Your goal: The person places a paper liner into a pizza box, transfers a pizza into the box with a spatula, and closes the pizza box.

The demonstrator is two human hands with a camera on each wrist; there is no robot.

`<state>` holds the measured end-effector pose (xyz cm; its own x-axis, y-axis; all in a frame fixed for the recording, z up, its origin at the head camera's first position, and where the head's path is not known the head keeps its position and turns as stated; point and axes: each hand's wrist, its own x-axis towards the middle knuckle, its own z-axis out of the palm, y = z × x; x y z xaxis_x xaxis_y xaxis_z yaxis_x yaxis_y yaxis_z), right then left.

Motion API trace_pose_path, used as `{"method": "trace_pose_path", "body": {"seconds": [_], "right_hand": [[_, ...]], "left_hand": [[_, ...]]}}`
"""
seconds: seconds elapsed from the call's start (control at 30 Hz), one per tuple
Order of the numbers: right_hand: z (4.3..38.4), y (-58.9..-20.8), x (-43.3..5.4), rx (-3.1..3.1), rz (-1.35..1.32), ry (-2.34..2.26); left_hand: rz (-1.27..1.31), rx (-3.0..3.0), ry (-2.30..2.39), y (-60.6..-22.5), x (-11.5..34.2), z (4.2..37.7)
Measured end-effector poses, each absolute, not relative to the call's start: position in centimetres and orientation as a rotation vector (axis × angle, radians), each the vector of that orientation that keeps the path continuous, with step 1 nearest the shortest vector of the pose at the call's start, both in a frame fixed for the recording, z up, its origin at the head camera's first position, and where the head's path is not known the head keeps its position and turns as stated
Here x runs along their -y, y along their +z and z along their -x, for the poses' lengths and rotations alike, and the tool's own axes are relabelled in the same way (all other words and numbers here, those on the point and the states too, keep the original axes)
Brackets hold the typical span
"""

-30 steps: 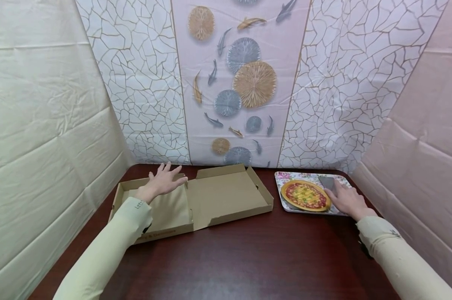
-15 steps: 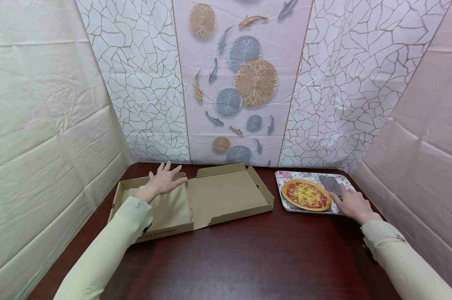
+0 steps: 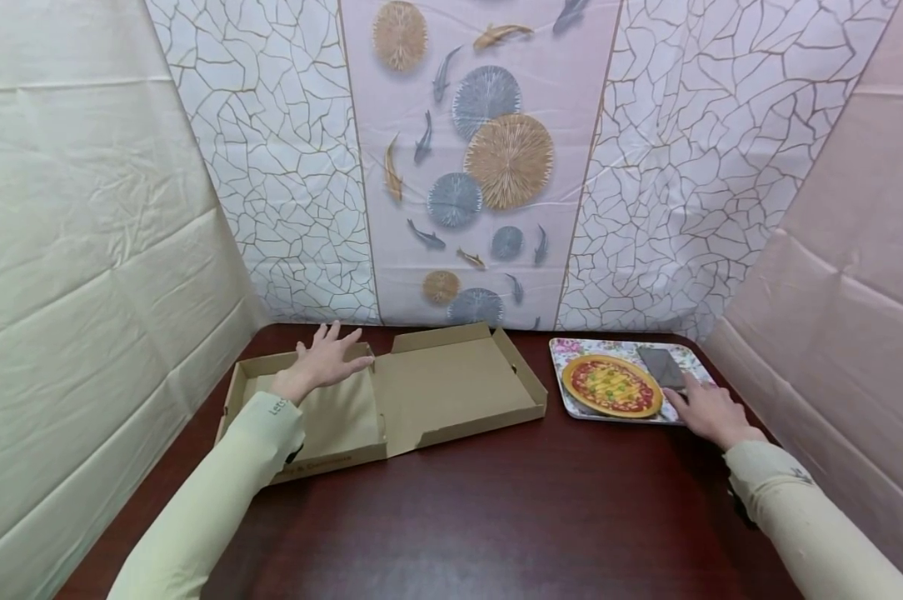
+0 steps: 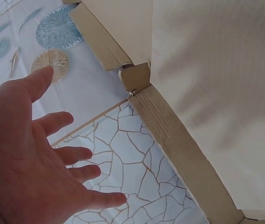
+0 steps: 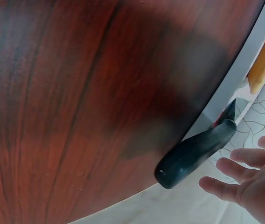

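My left hand, fingers spread, hovers over the left half of an open cardboard pizza box; in the left wrist view the fingers touch nothing. On the right, a pizza with red and yellow topping lies on a flower-patterned tray. Beside it rests a spatula with a flat grey blade. Its black handle sticks out over the tray's edge in the right wrist view. My right hand is just above this handle, fingers loosely extended and apart from it.
The dark red wooden table carries both the box and the tray. A patterned cloth hangs behind it, with plain pale cloth walls at the sides.
My right hand has drawn back a little to the right, off the spatula, uncovering more of its blade. The left hand stays where it was over the box.
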<state>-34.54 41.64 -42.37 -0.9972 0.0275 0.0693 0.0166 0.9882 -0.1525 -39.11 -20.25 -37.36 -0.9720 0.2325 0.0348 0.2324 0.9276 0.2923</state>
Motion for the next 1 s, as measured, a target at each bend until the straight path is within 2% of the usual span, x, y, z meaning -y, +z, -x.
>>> {"method": "trace_pose_path", "body": {"seconds": [1.0], "right_hand": [[33.8,-44.2,-43.8,3.008,0.11,0.187]], "left_hand": [[-0.375,-3.04,0.428,-37.5,20.1,39.5]]}}
